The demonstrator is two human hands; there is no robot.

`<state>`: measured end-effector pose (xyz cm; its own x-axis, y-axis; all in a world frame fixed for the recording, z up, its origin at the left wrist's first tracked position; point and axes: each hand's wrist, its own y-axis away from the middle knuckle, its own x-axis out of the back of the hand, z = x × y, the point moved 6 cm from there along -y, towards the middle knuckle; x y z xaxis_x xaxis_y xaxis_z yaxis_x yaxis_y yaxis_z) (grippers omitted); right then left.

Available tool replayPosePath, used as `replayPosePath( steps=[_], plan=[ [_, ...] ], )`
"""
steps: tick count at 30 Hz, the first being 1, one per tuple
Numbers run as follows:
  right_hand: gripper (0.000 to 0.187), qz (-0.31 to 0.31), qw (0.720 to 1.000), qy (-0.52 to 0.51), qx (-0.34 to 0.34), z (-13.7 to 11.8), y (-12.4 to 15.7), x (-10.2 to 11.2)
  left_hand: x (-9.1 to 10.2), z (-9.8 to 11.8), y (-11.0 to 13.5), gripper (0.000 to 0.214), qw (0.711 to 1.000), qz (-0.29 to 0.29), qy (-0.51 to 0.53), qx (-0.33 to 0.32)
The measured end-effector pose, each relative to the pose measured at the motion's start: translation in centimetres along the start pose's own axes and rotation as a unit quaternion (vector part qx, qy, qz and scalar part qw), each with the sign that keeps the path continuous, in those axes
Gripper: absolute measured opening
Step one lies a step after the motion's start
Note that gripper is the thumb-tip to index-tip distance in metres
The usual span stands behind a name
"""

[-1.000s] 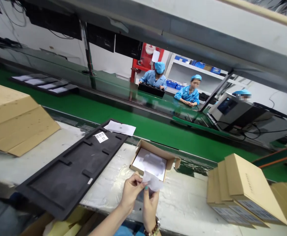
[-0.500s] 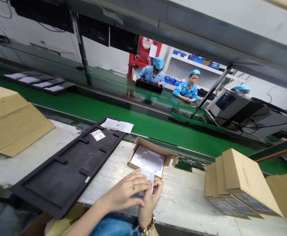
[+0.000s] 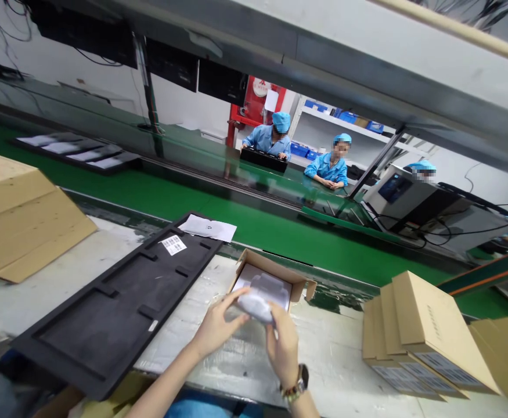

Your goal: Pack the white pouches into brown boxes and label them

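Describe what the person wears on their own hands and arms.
Both forearms are bare, with no sleeves or gloves. The left hand wears nothing that shows. The right hand has a beaded bracelet with a dark, watch-like face at the wrist.

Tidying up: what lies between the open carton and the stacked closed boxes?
Nothing; the head view shows bare bench top between open carton and stacked boxes.
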<state>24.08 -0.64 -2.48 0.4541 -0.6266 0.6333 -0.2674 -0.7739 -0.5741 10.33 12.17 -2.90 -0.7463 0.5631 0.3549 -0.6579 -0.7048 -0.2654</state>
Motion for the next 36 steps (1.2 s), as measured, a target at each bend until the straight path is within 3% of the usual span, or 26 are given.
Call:
replayPosePath(
  steps=[2,5,8,12,17,25,28,30,31,33,34,36],
  plan=[
    [0.045,-0.083,0.993,0.079,0.001,0.9,-3.2,0.0,0.1,-0.6,-1.2,0.065,0.994,0.043,-0.091,-0.033],
    [0.042,-0.157,0.98,0.124,-0.009,2.5,-6.5,-0.3,-1.3,-3.0,-2.2,0.084,0.98,0.059,-0.183,-0.05],
    [0.04,-0.208,0.97,0.127,-0.016,4.2,-8.0,-1.2,-3.3,-5.4,-2.2,0.096,0.977,0.065,-0.198,-0.047],
    [0.036,-0.247,0.96,0.125,-0.039,5.9,-8.6,-2.9,-4.7,-6.3,-1.5,0.104,0.976,0.072,-0.2,-0.051],
    [0.047,-0.17,0.966,0.159,-0.112,5.9,-7.7,-3.8,-4.4,-6.3,-1.1,0.098,0.978,0.071,-0.194,-0.035],
    [0.03,-0.101,0.976,0.147,-0.123,6.4,-8.3,-3.7,-4.5,-4.7,0.2,0.08,0.98,0.119,-0.154,-0.032],
    [0.023,-0.035,0.986,0.132,-0.093,4.4,-6.1,-2.2,-1.5,-3.9,-0.3,0.064,0.967,0.235,-0.098,-0.015],
    [0.025,0.036,0.987,0.128,-0.089,3.3,-3.7,-0.2,1.2,-3.3,-1.9,0.068,0.956,0.28,-0.09,0.01],
    [0.03,0.081,0.983,0.132,-0.104,3.2,-2.6,1.0,2.2,-2.8,-3.3,0.074,0.961,0.259,-0.096,0.02],
    [0.038,0.158,0.967,0.141,-0.143,3.8,-1.2,3.5,3.1,-1.6,-6.5,0.08,0.983,0.143,-0.112,0.022],
    [0.044,0.173,0.962,0.137,-0.161,4.4,-1.3,4.4,3.2,-1.0,-8.0,0.076,0.99,0.074,-0.119,0.016],
    [0.054,0.141,0.968,0.096,-0.182,5.8,-2.6,5.3,2.9,0.2,-10.0,0.059,0.991,-0.023,-0.132,-0.001]
  ],
)
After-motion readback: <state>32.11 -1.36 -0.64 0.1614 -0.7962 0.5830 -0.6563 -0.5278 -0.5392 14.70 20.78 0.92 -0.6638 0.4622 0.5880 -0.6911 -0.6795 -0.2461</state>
